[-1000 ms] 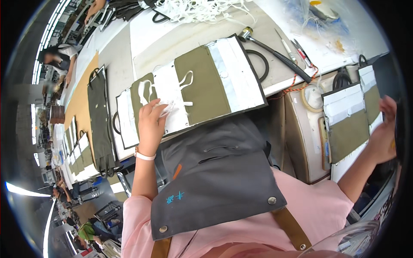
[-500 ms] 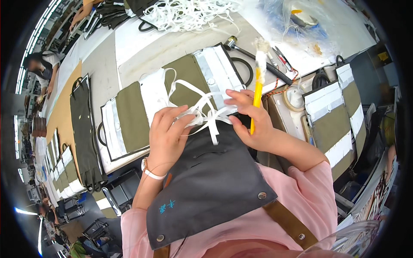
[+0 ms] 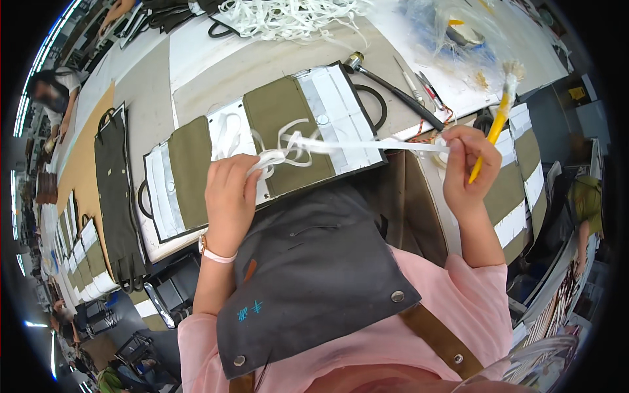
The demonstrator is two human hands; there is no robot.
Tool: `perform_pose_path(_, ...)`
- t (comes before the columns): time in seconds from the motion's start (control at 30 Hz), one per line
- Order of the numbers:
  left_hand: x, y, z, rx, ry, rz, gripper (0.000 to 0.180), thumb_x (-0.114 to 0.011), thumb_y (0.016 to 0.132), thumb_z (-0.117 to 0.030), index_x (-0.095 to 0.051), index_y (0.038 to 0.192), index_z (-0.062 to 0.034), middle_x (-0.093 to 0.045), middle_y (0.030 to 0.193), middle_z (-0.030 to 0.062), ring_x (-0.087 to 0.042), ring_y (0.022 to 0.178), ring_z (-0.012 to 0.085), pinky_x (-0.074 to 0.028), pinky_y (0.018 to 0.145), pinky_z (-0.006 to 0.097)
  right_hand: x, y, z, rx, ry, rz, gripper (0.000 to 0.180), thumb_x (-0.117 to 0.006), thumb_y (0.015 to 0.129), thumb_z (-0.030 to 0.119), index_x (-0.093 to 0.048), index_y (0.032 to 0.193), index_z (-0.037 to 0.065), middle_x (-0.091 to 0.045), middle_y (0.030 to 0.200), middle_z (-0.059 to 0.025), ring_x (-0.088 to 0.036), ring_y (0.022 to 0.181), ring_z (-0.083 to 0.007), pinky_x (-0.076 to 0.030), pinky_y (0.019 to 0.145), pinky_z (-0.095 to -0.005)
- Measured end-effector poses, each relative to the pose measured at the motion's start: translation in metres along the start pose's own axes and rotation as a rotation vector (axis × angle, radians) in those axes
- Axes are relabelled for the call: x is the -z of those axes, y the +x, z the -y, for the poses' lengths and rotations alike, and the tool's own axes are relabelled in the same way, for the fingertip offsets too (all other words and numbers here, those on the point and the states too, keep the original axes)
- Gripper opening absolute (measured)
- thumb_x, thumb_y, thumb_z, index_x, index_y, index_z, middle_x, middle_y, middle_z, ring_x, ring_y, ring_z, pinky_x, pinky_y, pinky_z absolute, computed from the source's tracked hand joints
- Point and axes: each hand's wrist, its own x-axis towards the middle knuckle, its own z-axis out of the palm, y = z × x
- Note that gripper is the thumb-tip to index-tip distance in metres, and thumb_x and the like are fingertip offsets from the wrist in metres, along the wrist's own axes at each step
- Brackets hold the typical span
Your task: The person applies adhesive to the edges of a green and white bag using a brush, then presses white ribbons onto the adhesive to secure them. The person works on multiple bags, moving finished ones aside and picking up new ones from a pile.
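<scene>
A white tape strip (image 3: 367,145) is stretching nearly level across the picture, its long axis running from the person's left to right, just above the front edge of the olive and white panel (image 3: 282,141) lying on the worktop (image 3: 216,72). Its left end is disappearing into a loose tangle of white loops (image 3: 282,147) gathered over the olive middle of the panel; its right end is pointing toward the right hand.

The left hand (image 3: 229,196) is curling over the tangle, its grip pressed closed on the bunched loops, fingertips resting at the panel's near edge. The right hand (image 3: 466,167) is holding off past the panel's right corner, thumb and forefinger pinching the strip's end, while the remaining fingers are clamping a yellow-handled brush (image 3: 493,124). The brush is standing tilted, bristles up and away from the person, handle slanting down into the palm.

Beyond the panel, a dark-handled hammer (image 3: 393,88) is lying diagonally on the worktop, head toward the far left. A heap of loose white strips (image 3: 288,16) is sitting at the far edge. To the left, a black panel (image 3: 118,190) is lying flat beside more olive and white pieces. A dark grey apron (image 3: 314,275) is covering the person's front over a pink shirt (image 3: 458,308).
</scene>
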Motion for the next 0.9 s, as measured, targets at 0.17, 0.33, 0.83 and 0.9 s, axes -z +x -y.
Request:
perform_pose_path(0.17, 0.017, -0.002, 0.024, 0.087, 0.126, -0.058, 0.019, -0.063, 0.083, 0.002, -0.066, 0.101, -0.0043, -0.064, 0.100, 0.0120, -0.057, 0.094, 0.0315, -0.046, 0.081, 0.039, 0.027, 0.011, 0.001, -0.034, -0.130, -0.121, 0.027, -0.047, 0.093, -0.011, -0.041, 0.115, 0.004, -0.061, 0.100, -0.0186, -0.058, 0.080, -0.0126, -0.044, 0.066, -0.0199)
perform_pose_path(0.33, 0.037, 0.006, 0.055, 0.283, 0.130, -0.248, 0.019, -0.060, 0.088, -0.001, -0.064, 0.106, -0.0009, -0.063, 0.100, 0.0121, -0.058, 0.088, 0.0255, -0.047, 0.077, 0.034, 0.064, 0.022, 0.004, -0.021, -0.328, -0.324, 0.024, -0.051, 0.094, -0.006, -0.043, 0.115, 0.004, -0.064, 0.100, -0.0165, -0.059, 0.080, -0.0102, -0.046, 0.069, -0.0191)
perform_pose_path(0.83, -0.021, 0.267, 0.119, -0.120, 0.222, -0.338, 0.041, -0.069, 0.088, -0.022, -0.059, 0.120, 0.0010, -0.062, 0.117, 0.0199, -0.058, 0.107, 0.0325, -0.047, 0.089, 0.040, 0.108, 0.012, -0.004, -0.039, -0.413, -0.429, 0.025, -0.052, 0.094, -0.006, -0.044, 0.116, 0.004, -0.063, 0.102, -0.0179, -0.062, 0.086, -0.0152, -0.049, 0.078, -0.0243)
perform_pose_path(0.9, -0.062, 0.299, 0.163, -0.280, 0.410, -0.196, 0.060, -0.074, 0.082, -0.031, -0.053, 0.133, -0.0088, -0.048, 0.139, 0.0221, -0.044, 0.127, 0.0414, -0.043, 0.099, 0.048, 0.104, 0.011, -0.010, -0.063, -0.373, -0.424, 0.025, -0.051, 0.095, -0.006, -0.044, 0.116, 0.005, -0.063, 0.103, -0.0181, -0.059, 0.085, -0.0140, -0.048, 0.077, -0.0242)
